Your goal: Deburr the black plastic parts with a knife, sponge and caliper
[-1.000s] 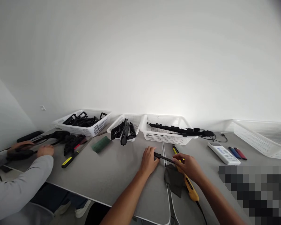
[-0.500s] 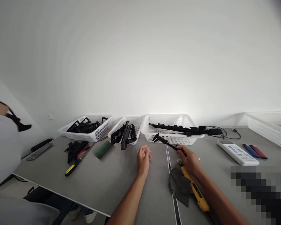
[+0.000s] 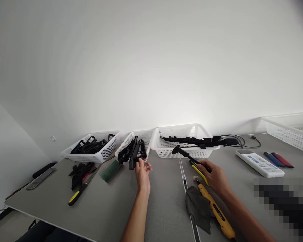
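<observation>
My right hand (image 3: 213,174) is closed around a black caliper (image 3: 185,154), its jaws pointing up and left before the middle basket. My left hand (image 3: 142,173) is at the front end of a long black plastic part (image 3: 133,156); its fingers are apart, some hidden behind the part. That part leans with other black parts (image 3: 125,151) in a small white basket (image 3: 148,137). Yellow-handled pliers (image 3: 200,173) lie under my right hand. Nearer me are a yellow-orange power tool (image 3: 217,211) and a dark grey cloth (image 3: 198,208).
A white basket (image 3: 104,155) of black parts stands left, another (image 3: 184,153) with long black strips at centre. On the left lie a yellow-black handled tool (image 3: 75,197), a green pad (image 3: 111,171) and a phone (image 3: 41,178). Right are a white device (image 3: 260,163) and blue and red objects (image 3: 282,159).
My left hand has moved forward and left to the black parts, its fingers spreading. My right hand still holds the caliper, slightly further right. The person at the left has mostly left the view.
</observation>
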Demonstrator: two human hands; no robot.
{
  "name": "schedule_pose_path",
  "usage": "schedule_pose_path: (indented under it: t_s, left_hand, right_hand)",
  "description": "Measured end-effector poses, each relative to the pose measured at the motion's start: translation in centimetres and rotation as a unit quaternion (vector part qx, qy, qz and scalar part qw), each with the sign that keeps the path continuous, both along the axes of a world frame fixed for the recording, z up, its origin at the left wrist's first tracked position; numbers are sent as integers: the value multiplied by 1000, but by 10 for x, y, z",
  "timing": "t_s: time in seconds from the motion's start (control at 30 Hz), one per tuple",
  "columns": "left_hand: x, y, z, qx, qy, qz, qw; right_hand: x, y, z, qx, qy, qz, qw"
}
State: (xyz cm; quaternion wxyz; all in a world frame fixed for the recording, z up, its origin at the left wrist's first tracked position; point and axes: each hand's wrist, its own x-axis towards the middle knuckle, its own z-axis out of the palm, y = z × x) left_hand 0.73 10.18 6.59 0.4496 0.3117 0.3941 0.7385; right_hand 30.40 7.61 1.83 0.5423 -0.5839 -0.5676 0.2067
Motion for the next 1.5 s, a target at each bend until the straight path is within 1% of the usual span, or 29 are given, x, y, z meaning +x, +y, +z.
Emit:
schedule_pose_path:
  t_s: [0.17,0.27,0.37,0.47,0.6,0.67,0.77,0.83,0.9,1.03,1.13,1.2,1.27,1.37,1.5]
  left_hand:
    - [8,-10,3,41,1,-54,998]
    - [11,-18,6,62,-11,-98,993]
    - [15,-22,6,57,-7,-131,990]
    - [21,-22,3,35,33,-168,985]
    - [28,-22,-4,30,94,-252,963]
    - [32,-25,-6,35,116,-286,950]
    - [37,-31,-8,50,146,-320,935]
    - [40,-35,-8,69,168,-324,928]
    - [42,-39,-10,76,189,-308,929]
    - [45,-43,-11,45,199,-264,943]
    - [46,-44,-6,27,191,-211,958]
    - [45,-43,-3,29,183,-194,964]
    - [44,-42,0,32,163,-215,962]
    - [43,-39,1,12,116,-277,954]
    - [46,-41,2,-10,94,-349,932]
  right_hand:
    - [-1,2,-5,0,29,27,999]
    - [-2,1,-3,11,37,15,999]
    - [-2,0,-1,9,27,-1,1000]
    - [-2,0,-3,8,32,5,999]
    - [-2,-2,-4,10,36,1,999]
    - [-3,-4,-1,8,43,7,999]
    - [-6,-8,8,4,52,13,999]
    - [-8,-11,13,10,49,8,999]
    - [-9,-12,16,15,46,6,999]
    - [-9,-13,17,20,38,9,999]
    - [-9,-13,19,38,28,-5,999]
    - [-9,-13,19,48,18,-13,999]
    - [-9,-13,20,47,5,-20,999]
    - [-9,-15,20,23,-20,-46,998]
    - [-7,-17,22,-13,-73,-65,995]
